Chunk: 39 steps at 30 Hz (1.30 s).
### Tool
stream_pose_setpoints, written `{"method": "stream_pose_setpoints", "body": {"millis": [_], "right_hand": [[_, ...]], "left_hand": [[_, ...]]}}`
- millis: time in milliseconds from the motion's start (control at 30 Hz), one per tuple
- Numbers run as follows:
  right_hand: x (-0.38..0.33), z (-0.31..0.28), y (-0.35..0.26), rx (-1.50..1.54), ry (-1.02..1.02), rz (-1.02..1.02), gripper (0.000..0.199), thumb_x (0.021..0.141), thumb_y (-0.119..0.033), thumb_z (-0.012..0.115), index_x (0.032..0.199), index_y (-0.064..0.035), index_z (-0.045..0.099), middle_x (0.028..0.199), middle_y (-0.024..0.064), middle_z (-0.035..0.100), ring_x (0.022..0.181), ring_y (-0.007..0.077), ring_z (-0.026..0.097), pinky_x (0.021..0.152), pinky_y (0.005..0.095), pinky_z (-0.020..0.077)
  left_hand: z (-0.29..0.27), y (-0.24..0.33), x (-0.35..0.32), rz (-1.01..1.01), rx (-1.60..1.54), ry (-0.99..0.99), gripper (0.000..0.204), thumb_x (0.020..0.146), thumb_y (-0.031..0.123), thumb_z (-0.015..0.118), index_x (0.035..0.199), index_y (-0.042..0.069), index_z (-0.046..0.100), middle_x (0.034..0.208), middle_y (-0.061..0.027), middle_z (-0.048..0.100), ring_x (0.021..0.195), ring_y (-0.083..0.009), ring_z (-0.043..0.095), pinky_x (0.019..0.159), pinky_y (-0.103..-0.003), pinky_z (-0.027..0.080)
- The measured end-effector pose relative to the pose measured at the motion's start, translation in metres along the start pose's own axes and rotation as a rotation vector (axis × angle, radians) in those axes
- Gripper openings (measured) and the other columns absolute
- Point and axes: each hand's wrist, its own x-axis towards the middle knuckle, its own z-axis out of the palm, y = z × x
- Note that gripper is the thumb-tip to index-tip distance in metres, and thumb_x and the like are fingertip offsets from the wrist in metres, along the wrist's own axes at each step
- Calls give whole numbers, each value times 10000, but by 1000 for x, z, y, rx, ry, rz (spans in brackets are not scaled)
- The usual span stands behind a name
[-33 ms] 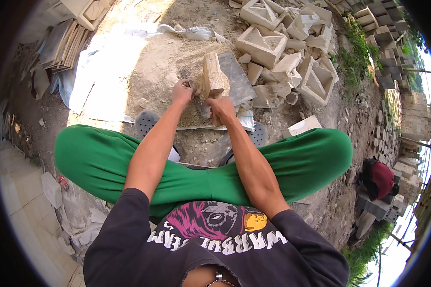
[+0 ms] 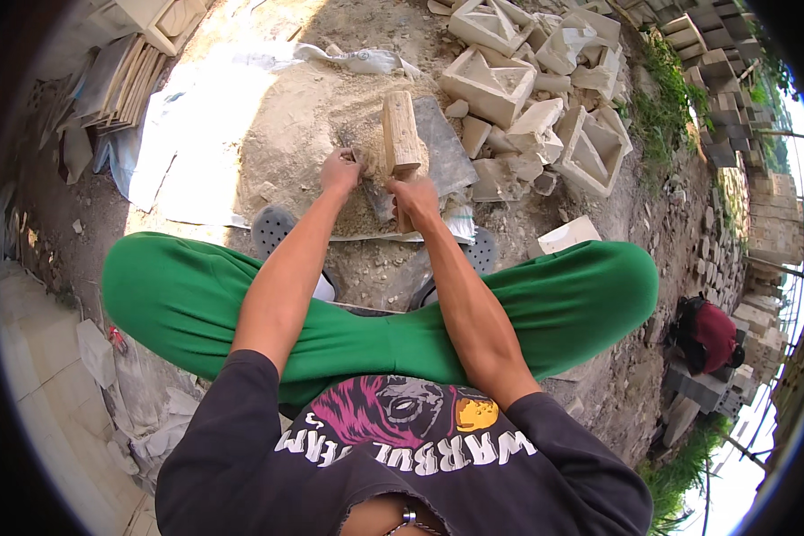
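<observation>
My right hand (image 2: pixel 416 201) is wrapped round the handle of a wooden mallet (image 2: pixel 402 134), whose long block head points away from me. Beneath the head, pale crumbled material lies over a dark flat slab (image 2: pixel 447 147). Just left of the mallet, my left hand (image 2: pixel 339 171) is closed, fingertips pinched low at the sandy rubble (image 2: pixel 353 201). Whatever those fingers hold, if anything, cannot be made out. Both forearms reach forward between my spread knees, and the mallet head hides part of the slab.
Broken pale blocks (image 2: pixel 489 85) with triangular hollows are heaped at the far right. A white sheet (image 2: pixel 192 152) covers ground on the left, near stacked boards (image 2: pixel 125 85). My grey clogs (image 2: pixel 272 230) flank the work spot. A red-and-dark bundle (image 2: pixel 713 335) sits far right.
The mallet head has shifted very slightly away from me and to the right. My left hand stays in nearly the same place.
</observation>
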Motion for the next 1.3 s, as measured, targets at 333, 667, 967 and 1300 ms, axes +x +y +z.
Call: {"method": "stream_pose_setpoints", "body": {"millis": [333, 667, 967, 1300], "right_hand": [[36, 10, 34, -98, 10, -55, 195, 738, -138, 719, 746, 44, 648, 645, 106, 630, 504, 222, 629, 463, 350, 505], [-11, -26, -33, 78, 39, -34, 274, 712, -172, 740, 750, 88, 663, 659, 129, 656, 529, 230, 657, 486, 358, 527], [-7, -28, -18, 84, 23, -3, 261, 714, -162, 729, 749, 88, 663, 638, 121, 651, 521, 226, 658, 487, 356, 526], [-3, -40, -9, -59, -92, -74, 274, 715, -179, 736, 772, 77, 657, 678, 133, 655, 525, 214, 642, 491, 361, 530]], "left_hand": [[5, 27, 6, 139, 251, 65, 402, 793, 136, 703, 1195, 120, 702, 972, -81, 746, 837, -206, 711, 757, -335, 556], [2, 41, -17, 290, 608, 4, 555, 808, 268, 725, 1340, 184, 594, 1256, -154, 628, 1153, -330, 609, 955, -434, 505], [-2, 66, -20, 362, 787, -79, 514, 777, 285, 744, 1261, 182, 604, 1216, -133, 591, 1160, -314, 586, 944, -443, 509], [-8, 66, -10, 315, 664, 21, 518, 769, 370, 699, 1214, 107, 649, 1189, -156, 661, 1128, -335, 619, 946, -423, 500]]}}
